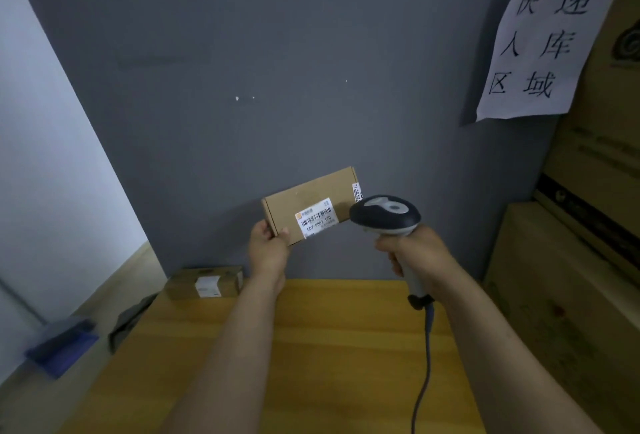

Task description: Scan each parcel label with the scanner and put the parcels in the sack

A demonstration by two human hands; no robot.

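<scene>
My left hand (pixel 268 248) grips the lower left corner of a flat brown cardboard parcel (pixel 304 196), held up above the wooden table (pixel 311 347) in front of the grey wall. A white barcode label (pixel 317 218) faces me on the parcel's front. My right hand (pixel 415 253) grips the handle of a grey and black scanner (pixel 386 215). The scanner's head is right beside the label, at the parcel's right end. Its cable (pixel 424 364) hangs down over the table. A second small parcel (pixel 204 283) with a white label lies on the table's far left corner.
Stacked large cardboard boxes (pixel 571 295) stand along the right side. A paper sign (pixel 550 38) with handwritten characters hangs at the upper right. Left of the table, on the floor, lie a dark grey item (pixel 130 322) and a blue item (pixel 62 347).
</scene>
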